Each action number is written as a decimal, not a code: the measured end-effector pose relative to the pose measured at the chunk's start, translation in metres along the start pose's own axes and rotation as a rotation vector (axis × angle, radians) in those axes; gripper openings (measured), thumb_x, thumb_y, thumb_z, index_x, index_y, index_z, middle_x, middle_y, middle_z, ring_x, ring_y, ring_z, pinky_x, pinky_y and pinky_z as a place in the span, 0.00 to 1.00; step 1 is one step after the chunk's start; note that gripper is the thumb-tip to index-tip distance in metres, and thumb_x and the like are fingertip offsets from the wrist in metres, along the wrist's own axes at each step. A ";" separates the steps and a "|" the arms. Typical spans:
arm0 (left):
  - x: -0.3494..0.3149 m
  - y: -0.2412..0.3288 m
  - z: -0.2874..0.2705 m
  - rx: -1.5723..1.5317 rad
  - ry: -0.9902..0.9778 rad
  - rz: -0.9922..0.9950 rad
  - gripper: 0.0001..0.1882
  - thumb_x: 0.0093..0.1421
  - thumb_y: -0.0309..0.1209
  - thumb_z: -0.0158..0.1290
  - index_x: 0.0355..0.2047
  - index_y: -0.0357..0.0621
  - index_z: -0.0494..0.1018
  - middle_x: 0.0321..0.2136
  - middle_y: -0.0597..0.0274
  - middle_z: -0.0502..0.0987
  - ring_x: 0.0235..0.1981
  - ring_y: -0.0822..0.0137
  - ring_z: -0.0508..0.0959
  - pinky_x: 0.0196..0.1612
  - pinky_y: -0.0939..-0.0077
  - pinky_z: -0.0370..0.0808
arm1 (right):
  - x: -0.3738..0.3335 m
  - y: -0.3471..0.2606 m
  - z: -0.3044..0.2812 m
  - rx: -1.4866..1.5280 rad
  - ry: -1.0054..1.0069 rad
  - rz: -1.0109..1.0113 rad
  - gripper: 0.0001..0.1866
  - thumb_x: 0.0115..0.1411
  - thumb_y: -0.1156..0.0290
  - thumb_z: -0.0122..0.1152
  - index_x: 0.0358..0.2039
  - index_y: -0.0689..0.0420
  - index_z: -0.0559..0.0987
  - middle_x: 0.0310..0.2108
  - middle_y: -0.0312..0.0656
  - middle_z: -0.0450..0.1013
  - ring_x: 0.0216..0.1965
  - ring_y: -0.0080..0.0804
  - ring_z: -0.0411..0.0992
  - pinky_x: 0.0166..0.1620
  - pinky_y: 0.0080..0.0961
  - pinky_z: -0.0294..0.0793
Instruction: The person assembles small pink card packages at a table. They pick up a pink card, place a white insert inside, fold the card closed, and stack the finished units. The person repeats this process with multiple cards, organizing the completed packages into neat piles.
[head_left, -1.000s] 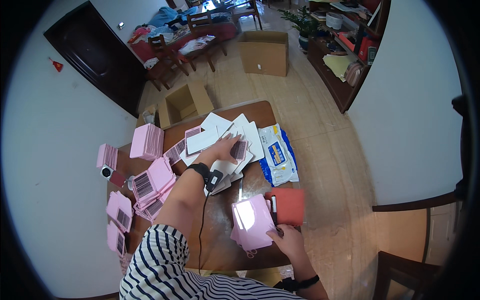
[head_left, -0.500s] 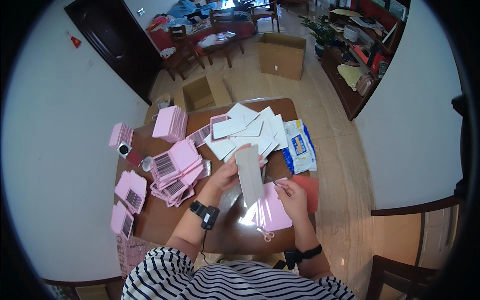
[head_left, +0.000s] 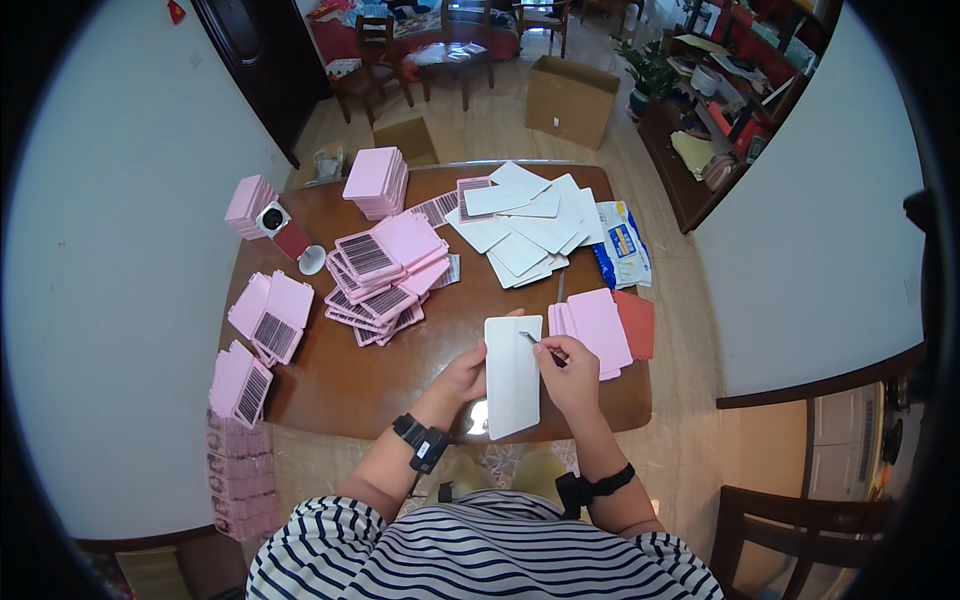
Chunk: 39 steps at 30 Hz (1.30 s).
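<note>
My left hand (head_left: 466, 372) grips the left side of a white rectangular flat case (head_left: 513, 400), tilted above the table's front edge. Its thumb lies along the case's edge. In my right hand (head_left: 572, 378) is a slim dark pointed tool, seemingly tweezers (head_left: 528, 337). The tool's tip is at the upper right part of the case; whether it touches the surface I cannot tell. Close beyond my right hand lie pink flat cases (head_left: 598, 325), partly over a red sheet (head_left: 636, 328).
White flat cases (head_left: 525, 235) lie heaped at the table's back. Pink cases with dark-striped panels (head_left: 385, 275) are piled left of centre, near a neat pink stack (head_left: 376, 182). A small camera-like device (head_left: 285, 235) stands left. A blue-white packet (head_left: 623, 245) lies right; a cardboard box (head_left: 570, 100) stands beyond.
The white case has come lower and nearer to me, turning its smooth face up. My right hand has brought the tool over it. The whole view has shifted too.
</note>
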<state>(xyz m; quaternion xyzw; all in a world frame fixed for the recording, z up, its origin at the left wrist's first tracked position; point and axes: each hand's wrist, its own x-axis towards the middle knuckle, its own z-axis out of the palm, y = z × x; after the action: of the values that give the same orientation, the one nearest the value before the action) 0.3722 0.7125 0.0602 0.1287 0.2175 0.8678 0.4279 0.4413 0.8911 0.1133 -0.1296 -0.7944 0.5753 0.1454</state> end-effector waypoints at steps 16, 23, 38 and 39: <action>0.057 -0.140 0.105 0.120 -0.008 0.204 0.48 0.63 0.59 0.55 0.75 0.62 0.45 0.68 0.40 0.60 0.68 0.35 0.63 0.69 0.38 0.62 | -0.135 0.133 -0.316 -0.804 -1.094 0.023 0.13 0.58 0.60 0.65 0.37 0.56 0.86 0.35 0.47 0.82 0.32 0.41 0.80 0.37 0.35 0.78; 0.140 -0.314 0.187 0.121 -0.020 0.015 0.49 0.63 0.56 0.58 0.75 0.52 0.46 0.66 0.47 0.65 0.64 0.47 0.70 0.66 0.51 0.68 | -0.080 0.122 -0.414 0.137 -0.269 -0.018 0.09 0.61 0.69 0.69 0.37 0.61 0.85 0.30 0.42 0.80 0.32 0.24 0.78 0.36 0.23 0.75; 0.277 -0.402 0.208 0.033 0.055 -0.008 0.52 0.58 0.59 0.62 0.74 0.54 0.50 0.67 0.46 0.62 0.67 0.45 0.67 0.67 0.47 0.66 | 0.001 0.149 -0.495 0.186 -0.296 0.001 0.08 0.60 0.71 0.70 0.33 0.63 0.84 0.26 0.38 0.79 0.27 0.20 0.75 0.32 0.20 0.74; 0.289 -0.397 0.200 -0.037 0.031 0.021 0.50 0.59 0.59 0.62 0.73 0.56 0.51 0.67 0.44 0.62 0.66 0.42 0.67 0.67 0.45 0.66 | 0.007 0.156 -0.505 0.098 -0.403 0.007 0.07 0.60 0.71 0.70 0.33 0.62 0.84 0.26 0.37 0.79 0.27 0.19 0.75 0.32 0.20 0.73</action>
<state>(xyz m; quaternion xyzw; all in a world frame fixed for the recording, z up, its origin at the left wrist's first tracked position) 0.5529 1.2107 0.0524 0.1098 0.2067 0.8780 0.4176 0.6324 1.3835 0.1149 -0.0076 -0.7780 0.6281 -0.0123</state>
